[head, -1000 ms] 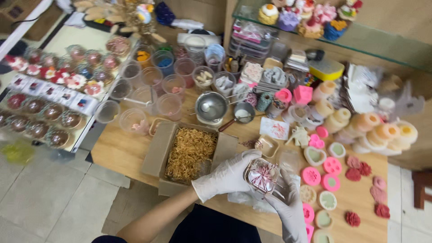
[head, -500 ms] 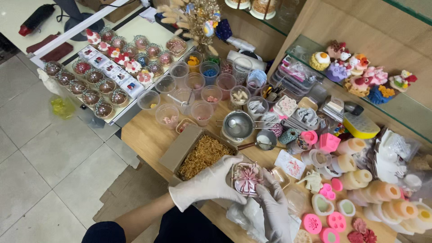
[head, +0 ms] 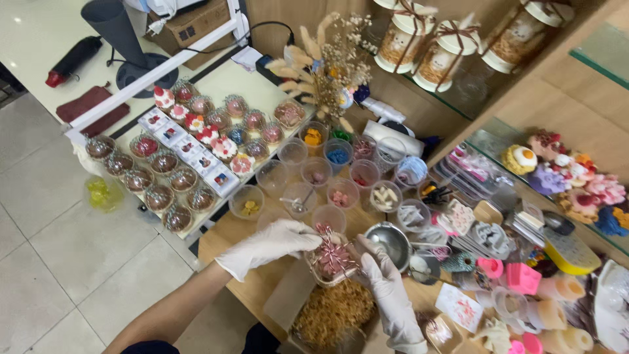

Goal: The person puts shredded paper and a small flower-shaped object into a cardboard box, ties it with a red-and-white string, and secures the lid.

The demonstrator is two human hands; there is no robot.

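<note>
Both my hands wear white gloves. My left hand (head: 272, 244) and my right hand (head: 386, 288) together hold a small clear box (head: 333, 260) with a pink ribbon bow on top, lifted above the wooden table (head: 226, 239). Left fingers pinch the box's top left edge; the right hand supports its right side. Just below the hands stands a cardboard box of golden shredded filler (head: 333, 313).
Several clear plastic cups (head: 308, 176) with coloured bits stand behind the hands, beside a metal bowl (head: 390, 241). A white tray of wrapped domed sweets (head: 177, 164) lies at left. Pink and beige moulds (head: 524, 278) crowd the right. Dried flowers (head: 324, 62) and jars stand behind.
The view has swung left and up. Both hands have lifted the ribboned box from beside the filler box to above it, nearer the cups.
</note>
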